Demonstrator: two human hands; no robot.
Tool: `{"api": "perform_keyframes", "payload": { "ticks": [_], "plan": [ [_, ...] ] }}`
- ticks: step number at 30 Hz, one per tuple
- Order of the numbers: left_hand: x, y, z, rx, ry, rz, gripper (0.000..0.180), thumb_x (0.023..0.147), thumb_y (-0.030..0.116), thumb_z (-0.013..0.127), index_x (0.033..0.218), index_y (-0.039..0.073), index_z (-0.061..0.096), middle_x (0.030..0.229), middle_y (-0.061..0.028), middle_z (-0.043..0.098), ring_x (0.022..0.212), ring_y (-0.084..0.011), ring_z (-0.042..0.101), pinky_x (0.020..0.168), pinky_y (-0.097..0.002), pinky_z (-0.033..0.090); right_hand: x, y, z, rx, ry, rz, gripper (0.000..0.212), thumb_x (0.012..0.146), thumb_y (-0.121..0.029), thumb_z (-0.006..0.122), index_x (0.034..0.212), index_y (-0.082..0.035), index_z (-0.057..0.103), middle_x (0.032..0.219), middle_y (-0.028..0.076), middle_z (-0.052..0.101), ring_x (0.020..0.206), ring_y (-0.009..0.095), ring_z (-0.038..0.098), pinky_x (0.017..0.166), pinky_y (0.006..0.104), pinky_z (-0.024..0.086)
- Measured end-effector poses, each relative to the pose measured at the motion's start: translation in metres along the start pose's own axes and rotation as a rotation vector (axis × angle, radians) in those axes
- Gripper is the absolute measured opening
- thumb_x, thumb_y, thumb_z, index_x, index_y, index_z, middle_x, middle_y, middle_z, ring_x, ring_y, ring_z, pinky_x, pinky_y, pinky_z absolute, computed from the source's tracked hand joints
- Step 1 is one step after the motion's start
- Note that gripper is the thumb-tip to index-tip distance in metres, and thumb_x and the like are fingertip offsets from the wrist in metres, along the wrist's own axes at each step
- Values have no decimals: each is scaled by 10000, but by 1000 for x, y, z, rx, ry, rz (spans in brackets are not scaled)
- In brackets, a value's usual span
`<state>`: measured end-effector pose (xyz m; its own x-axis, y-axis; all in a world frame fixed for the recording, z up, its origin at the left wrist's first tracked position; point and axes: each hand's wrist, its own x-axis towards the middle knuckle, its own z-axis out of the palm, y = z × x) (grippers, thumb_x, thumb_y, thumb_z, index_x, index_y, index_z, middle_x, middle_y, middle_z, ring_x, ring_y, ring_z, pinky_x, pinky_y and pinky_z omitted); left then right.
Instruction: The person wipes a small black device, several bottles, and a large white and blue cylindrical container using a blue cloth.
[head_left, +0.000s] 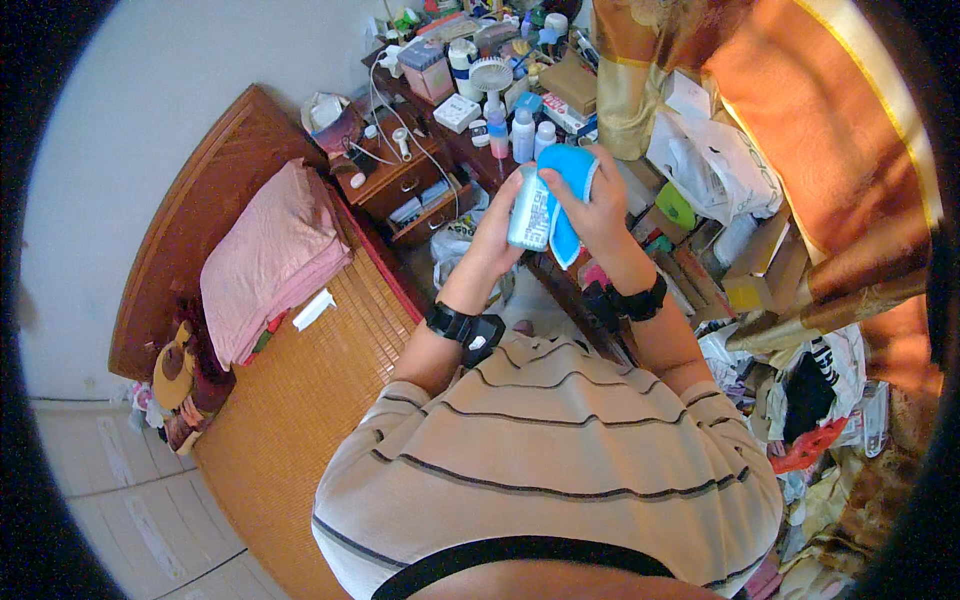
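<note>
Both hands raised: left hand (497,222) grips white bottle (529,212), right hand (592,208) presses blue cloth (570,180) on it. Cluttered wooden dresser (480,150) just beyond; woven bed mat (300,390) left of hands.

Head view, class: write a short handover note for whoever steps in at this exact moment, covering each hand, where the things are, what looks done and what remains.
Left hand: gripping the pale blue bottle upright, in the air.
Right hand: pressing a blue cloth against the bottle's top and side.
Both are held above the cluttered wooden desk, where more small bottles stand.
Done: bottle lifted, cloth on it.
Left: probably finishing the wipe and setting it down; how far the wipe has got cannot be told.
</note>
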<state>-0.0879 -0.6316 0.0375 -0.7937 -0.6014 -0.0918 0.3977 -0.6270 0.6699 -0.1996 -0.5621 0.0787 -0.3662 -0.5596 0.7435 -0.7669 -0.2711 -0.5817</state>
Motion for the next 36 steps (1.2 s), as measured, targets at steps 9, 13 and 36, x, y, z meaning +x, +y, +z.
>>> {"api": "perform_keyframes", "payload": {
  "ticks": [9, 13, 36],
  "plan": [
    [10, 32, -22, -323, -294, 128, 605, 837, 539, 300, 1073, 10, 475, 932, -170, 576, 798, -265, 580, 688, -358, 494, -37, -28, 30, 142, -138, -70, 361, 687, -293, 684, 913, -31, 580, 908, 141, 525, 745, 282, 562, 636, 338, 467],
    [-18, 33, -17, -274, -250, 107, 622, 818, 577, 325, 1058, 24, 479, 953, -102, 570, 859, -212, 561, 772, -335, 453, -34, -21, 30, 118, -185, -126, 367, 655, -311, 704, 863, -35, 582, 887, 118, 523, 710, 261, 562, 600, 326, 473],
    [-51, 64, -14, 69, 46, 555, 523, 886, 420, 304, 1324, 159, 189, 1246, -111, 375, 1115, -246, 408, 923, -382, 359, -33, -65, 75, -48, -197, -104, 456, 809, -305, 502, 1109, 33, 437, 1233, 275, 238, 1101, 423, 270, 925, 516, 192]
  ]
}}
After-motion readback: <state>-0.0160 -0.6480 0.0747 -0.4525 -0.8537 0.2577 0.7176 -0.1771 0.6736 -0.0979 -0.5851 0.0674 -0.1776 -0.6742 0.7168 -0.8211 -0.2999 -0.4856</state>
